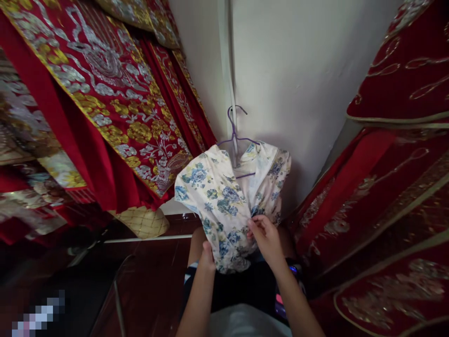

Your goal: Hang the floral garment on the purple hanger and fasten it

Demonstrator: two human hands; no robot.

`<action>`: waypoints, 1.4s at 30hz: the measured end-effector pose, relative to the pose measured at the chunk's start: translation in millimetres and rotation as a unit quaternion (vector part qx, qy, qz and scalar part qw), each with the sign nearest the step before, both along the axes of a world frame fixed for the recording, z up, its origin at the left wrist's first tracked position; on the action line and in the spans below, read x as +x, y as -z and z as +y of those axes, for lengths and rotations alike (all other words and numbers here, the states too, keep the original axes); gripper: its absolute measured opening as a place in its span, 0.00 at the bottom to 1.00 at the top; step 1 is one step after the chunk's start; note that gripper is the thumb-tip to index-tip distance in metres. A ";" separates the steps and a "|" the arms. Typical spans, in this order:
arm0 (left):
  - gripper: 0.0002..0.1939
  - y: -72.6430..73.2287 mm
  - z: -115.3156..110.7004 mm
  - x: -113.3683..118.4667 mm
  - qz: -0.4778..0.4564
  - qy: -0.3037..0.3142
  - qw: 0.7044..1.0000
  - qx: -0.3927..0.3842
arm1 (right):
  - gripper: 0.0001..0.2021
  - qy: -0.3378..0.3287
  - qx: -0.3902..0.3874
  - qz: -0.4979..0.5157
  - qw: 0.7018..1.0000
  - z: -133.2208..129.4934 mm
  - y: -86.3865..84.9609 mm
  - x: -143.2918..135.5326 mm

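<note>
A white shirt (pixel 224 201) with blue and yellow-green flowers hangs on a purple wire hanger (pixel 234 135), its front parted in a V at the neck. My right hand (pixel 264 234) is closed, thumb and fingers pinching the shirt's front edge at the bottom of the V. At the shirt's lower left side is my left hand (pixel 209 256), thumb pointing up against the cloth. The other fingers of that hand are hidden behind the fabric. The shirt's lower part is bunched over my lap.
Red embroidered cloths (pixel 140 126) hang at the left, with more red cloth (pixel 396 187) close on the right. A pale wall (pixel 287 61) with a vertical strip stands behind the hanger. A glowing phone-like object (pixel 280 306) lies by my right thigh. Dark tiles (pixel 150 281) cover the floor.
</note>
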State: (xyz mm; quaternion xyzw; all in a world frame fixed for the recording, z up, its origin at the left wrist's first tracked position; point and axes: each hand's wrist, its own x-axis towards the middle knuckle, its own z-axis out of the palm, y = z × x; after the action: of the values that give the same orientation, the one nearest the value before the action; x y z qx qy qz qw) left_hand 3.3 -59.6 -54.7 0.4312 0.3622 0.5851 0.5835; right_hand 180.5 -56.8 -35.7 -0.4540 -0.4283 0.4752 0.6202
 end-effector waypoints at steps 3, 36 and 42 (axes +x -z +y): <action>0.34 -11.3 -7.8 11.4 -0.007 -0.027 0.998 -0.058 | 0.22 -0.046 -0.006 -0.044 0.998 5.3 -6.3 -0.8; 0.06 -14.6 -5.5 51.6 0.290 -0.186 0.912 0.222 | 0.18 -0.065 -0.065 0.072 0.993 -21.4 -26.3 -31.8; 0.07 -13.2 -2.1 50.9 0.304 -0.168 0.904 0.250 | 0.17 -0.075 -0.003 0.010 0.997 8.5 -64.7 -16.1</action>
State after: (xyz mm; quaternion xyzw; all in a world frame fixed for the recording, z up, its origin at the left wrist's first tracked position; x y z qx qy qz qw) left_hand 54.2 -61.7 -41.4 0.6529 0.4308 0.5860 0.2114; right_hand 164.4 -48.3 29.0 -0.4180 -0.4536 0.5257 0.5858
